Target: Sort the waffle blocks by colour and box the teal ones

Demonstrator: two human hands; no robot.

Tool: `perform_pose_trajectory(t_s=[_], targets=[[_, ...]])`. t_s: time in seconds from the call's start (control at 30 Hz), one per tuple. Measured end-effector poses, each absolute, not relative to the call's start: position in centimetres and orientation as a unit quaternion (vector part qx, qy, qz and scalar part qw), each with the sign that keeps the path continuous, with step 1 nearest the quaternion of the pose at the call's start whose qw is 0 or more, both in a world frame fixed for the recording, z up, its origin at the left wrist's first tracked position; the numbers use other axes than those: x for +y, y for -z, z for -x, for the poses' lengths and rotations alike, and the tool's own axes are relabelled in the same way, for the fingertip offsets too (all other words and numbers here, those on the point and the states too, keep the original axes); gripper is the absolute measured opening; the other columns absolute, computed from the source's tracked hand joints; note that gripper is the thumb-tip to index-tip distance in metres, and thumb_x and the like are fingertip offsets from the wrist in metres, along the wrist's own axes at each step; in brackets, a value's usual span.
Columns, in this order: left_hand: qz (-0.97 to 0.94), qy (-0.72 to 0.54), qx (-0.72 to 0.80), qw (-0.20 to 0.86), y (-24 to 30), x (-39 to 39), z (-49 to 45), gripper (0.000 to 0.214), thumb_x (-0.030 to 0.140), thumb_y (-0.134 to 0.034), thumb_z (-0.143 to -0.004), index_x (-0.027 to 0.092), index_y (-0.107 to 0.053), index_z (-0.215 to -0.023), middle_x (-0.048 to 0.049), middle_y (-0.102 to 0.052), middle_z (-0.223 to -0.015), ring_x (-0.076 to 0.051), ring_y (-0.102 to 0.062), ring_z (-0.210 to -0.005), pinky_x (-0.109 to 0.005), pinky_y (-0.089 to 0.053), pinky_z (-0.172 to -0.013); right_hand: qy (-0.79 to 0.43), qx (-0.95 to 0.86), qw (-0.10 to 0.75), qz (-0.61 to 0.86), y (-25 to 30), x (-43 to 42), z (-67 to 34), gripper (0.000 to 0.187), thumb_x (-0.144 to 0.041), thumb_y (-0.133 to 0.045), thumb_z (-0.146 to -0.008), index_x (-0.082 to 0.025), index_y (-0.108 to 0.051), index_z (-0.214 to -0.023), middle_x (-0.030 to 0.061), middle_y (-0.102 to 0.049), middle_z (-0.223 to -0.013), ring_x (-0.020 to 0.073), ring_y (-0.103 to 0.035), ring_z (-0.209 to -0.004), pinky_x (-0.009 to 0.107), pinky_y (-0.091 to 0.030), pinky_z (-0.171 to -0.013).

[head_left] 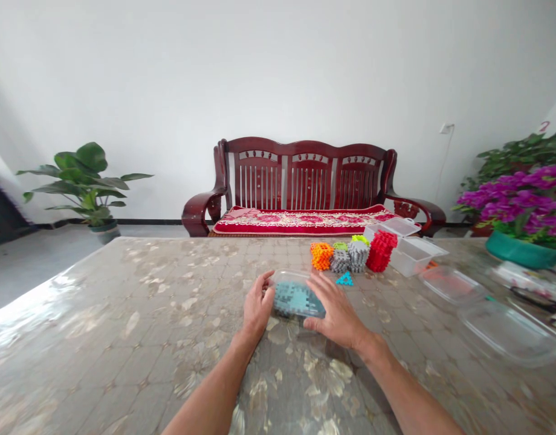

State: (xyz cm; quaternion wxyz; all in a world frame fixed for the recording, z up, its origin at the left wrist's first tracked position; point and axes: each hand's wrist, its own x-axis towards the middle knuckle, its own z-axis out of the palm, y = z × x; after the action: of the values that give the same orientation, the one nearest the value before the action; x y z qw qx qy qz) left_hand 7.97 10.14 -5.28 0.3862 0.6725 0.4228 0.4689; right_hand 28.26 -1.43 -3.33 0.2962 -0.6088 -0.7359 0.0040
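Note:
On the table in front of me sits a clear plastic container (296, 279) with a see-through lid. Teal-blue interlocking toy pieces (292, 298) show through it. My left hand (258, 305) grips the container's left side, thumb on the near edge and fingers curled around the far corner. At the right end, my right hand (339, 314) lays its fingers over the lid, with the thumb at the near edge. Just beyond that hand lies a loose blue triangular piece (345, 278).
Stacked orange pieces (322, 256), grey pieces (340, 261) and red pieces (382, 251) stand farther back. Open clear boxes (411, 257) and a clear lid (509, 332) lie to the right, near a teal flower pot (525, 249). A wooden bench (307, 151) stands behind the table.

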Motion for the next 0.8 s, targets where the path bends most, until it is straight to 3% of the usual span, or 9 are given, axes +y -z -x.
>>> perform_pose_trajectory(t_s=[0.1, 0.23, 0.37, 0.57, 0.73, 0.8], targets=[[-0.685, -0.484, 0.415, 0.352, 5.7, 10.4, -7.9, 0.043, 0.030, -0.047, -0.081, 0.018, -0.068, -0.116, -0.0067, -0.071, -0.103, -0.020, -0.065, -0.090, -0.035, -0.051, -0.085, -0.010, -0.741, 0.309, 0.596, 3.5, -1.8, -28.4, 0.076, -0.050, -0.080, -0.075, -0.025, -0.056, -0.142, 0.0131, -0.047, -0.153, 0.0350, -0.034, -0.146, 0.058, -0.029, -0.118], [-0.695, -0.512, 0.376, 0.338, 5.7, 10.3, -7.9, 0.039, 0.033, -0.044, -0.089, 0.018, -0.069, -0.114, -0.0080, -0.071, -0.107, -0.022, -0.064, -0.098, -0.037, -0.050, -0.090, -0.008, -0.742, 0.365, 0.563, 3.9, -2.1, -29.0, 0.040, -0.041, -0.069, -0.088, -0.028, -0.069, -0.127, 0.0101, -0.061, -0.140, 0.0307, -0.044, -0.140, 0.056, -0.037, -0.114], [-0.691, -0.558, 0.332, 0.317, 5.0, 9.8, -7.7, 0.040, 0.037, -0.038, -0.096, 0.019, -0.069, -0.115, -0.0089, -0.069, -0.112, -0.022, -0.061, -0.107, -0.039, -0.048, -0.096, 0.021, -0.703, 0.466, 0.536, 3.4, -2.1, -29.3, 0.026, -0.036, -0.059, -0.096, -0.030, -0.072, -0.117, 0.0061, -0.073, -0.121, 0.0242, -0.063, -0.122, 0.046, -0.049, -0.106], [-0.693, -0.576, 0.312, 0.301, 4.5, 9.7, -7.7, 0.038, 0.039, -0.050, -0.093, 0.021, -0.065, -0.122, -0.0102, -0.062, -0.121, -0.022, -0.058, -0.112, -0.036, -0.050, -0.093, 0.038, -0.565, 0.612, 0.552, 0.7, -1.6, -29.0, 0.025, -0.042, -0.061, -0.093, -0.024, -0.076, -0.101, 0.0056, -0.079, -0.094, 0.0217, -0.074, -0.085, 0.034, -0.060, -0.081], [-0.660, -0.569, 0.319, 0.373, 4.8, 9.8, -8.1, 0.043, 0.040, -0.051, -0.093, 0.020, -0.059, -0.130, -0.0110, -0.064, -0.125, -0.020, -0.062, -0.107, -0.036, -0.050, -0.093, -0.129, -0.447, 0.695, 0.548, 0.0, -0.7, -28.2, 0.041, -0.056, -0.065, -0.085, -0.019, -0.073, -0.098, 0.0059, -0.076, -0.074, 0.0216, -0.071, -0.061, 0.031, -0.058, -0.052], [-0.644, -0.561, 0.319, 0.411, 4.9, 9.8, -8.2, 0.047, 0.042, -0.051, -0.093, 0.020, -0.056, -0.134, -0.0105, -0.067, -0.124, -0.020, -0.064, -0.105, -0.036, -0.050, -0.094, -0.175, -0.417, 0.710, 0.540, 0.1, -0.5, -27.9, 0.045, -0.059, -0.068, -0.080, -0.018, -0.072, -0.097, 0.0056, -0.075, -0.071, 0.0220, -0.070, -0.058, 0.030, -0.057, -0.048]])
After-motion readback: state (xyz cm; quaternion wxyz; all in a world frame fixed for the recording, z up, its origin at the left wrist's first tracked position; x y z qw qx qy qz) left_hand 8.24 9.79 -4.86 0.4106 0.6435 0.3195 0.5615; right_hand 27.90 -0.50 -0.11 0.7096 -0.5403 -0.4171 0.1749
